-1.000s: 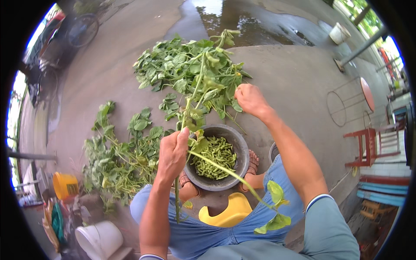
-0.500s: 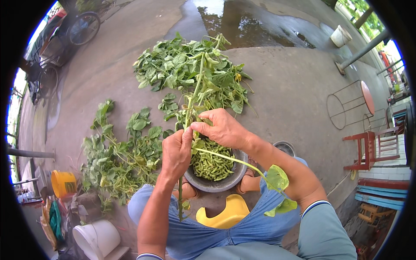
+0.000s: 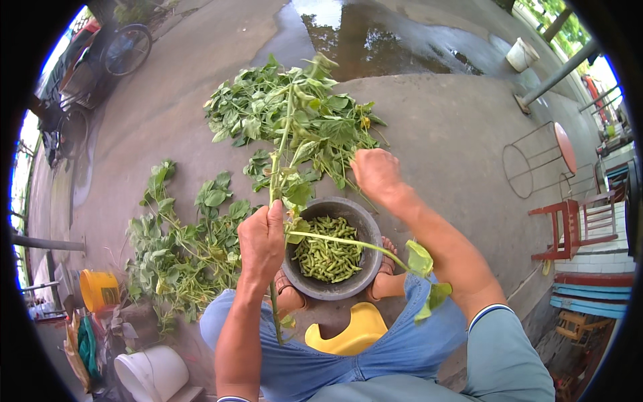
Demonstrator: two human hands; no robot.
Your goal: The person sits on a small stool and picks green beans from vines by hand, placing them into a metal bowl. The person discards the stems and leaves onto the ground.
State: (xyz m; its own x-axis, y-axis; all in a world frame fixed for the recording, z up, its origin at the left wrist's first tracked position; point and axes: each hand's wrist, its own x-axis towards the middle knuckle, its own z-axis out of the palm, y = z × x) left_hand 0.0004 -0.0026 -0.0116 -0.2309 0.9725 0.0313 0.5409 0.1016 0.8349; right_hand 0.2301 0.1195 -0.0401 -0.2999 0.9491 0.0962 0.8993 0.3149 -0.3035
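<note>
The plant stem (image 3: 274, 175) is held lengthwise by the left hand (image 3: 261, 241), whose fingers are closed firmly around it, just left of the basin (image 3: 369, 226). The right hand (image 3: 378, 175) is positioned apart from the stem, beyond the basin's upper right rim; its fingers are curled inward, but whether anything is pinched between them cannot be told. Pods (image 3: 328, 261) could be scattered on the concrete floor (image 3: 442, 134) if released from the right hand's present position, since it is not centred over the basin. Leaf debris could be shed among the pods, because limp foliage is hung over the upper left rim. The side stalk (image 3: 348, 241) is extended across the basin toward the right forearm; it could be snagged or snapped by a sweep of that arm. The stem could be twisted out of the left hand if a sharp pull is applied from one side. The stem is slender, ribbed at its joints and apparently fibrous; the side stalk is thinner, smooth and gently bowed. The pods are plump, curved and matt green, and are piled loosely. The basin is round, dark grey and seemingly plastic, with a thick rolled rim. Broad, soft leaves are massed in the rear heap (image 3: 248, 110) and the left heap (image 3: 187, 248).
</note>
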